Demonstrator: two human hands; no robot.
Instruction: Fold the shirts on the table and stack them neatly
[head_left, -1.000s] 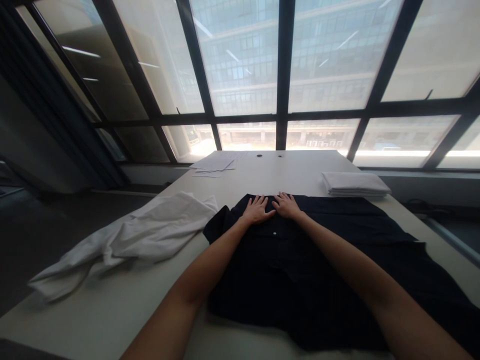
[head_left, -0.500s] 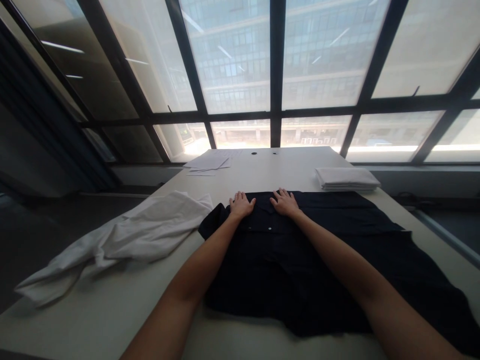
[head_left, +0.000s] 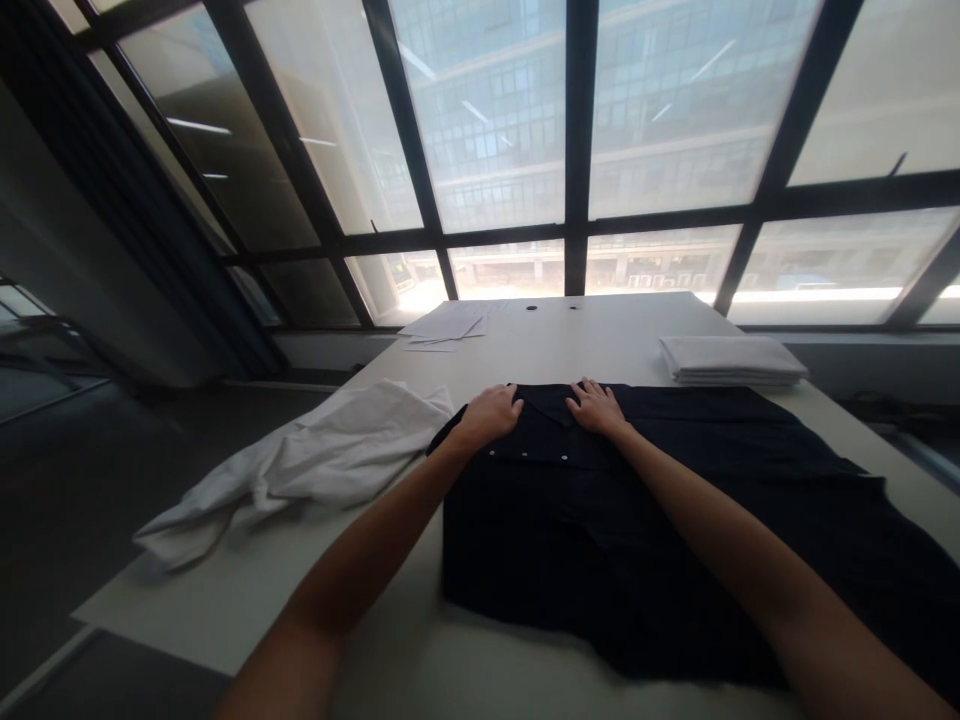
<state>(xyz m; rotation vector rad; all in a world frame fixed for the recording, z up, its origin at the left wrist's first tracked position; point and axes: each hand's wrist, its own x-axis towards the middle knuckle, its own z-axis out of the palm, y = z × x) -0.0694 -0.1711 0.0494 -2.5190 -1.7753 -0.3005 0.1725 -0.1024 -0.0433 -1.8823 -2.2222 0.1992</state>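
Observation:
A dark navy shirt (head_left: pixel 540 540) with a few small white buttons lies spread across the white table (head_left: pixel 337 590). Along its far edge, my left hand (head_left: pixel 493 413) is closed on the cloth near the left corner, with the fingers curled and their tips partly hidden. To its right, my right hand (head_left: pixel 598 408) lies flat on the same far edge, fingers stretched out and thumb apart. Part of the shirt is covered by my right forearm.
A crumpled white garment (head_left: pixel 330 450) lies to the left of the shirt. Behind the shirt on the right sits a folded white cloth stack (head_left: pixel 731 360). Paper sheets (head_left: pixel 446 325) rest at the back left. Large windows (head_left: pixel 502 120) stand beyond the table.
My left hand has gone from lying flat to curled, and the shirt's bunched left corner is now straighter. My right hand stays on the far edge. The view has swung left.

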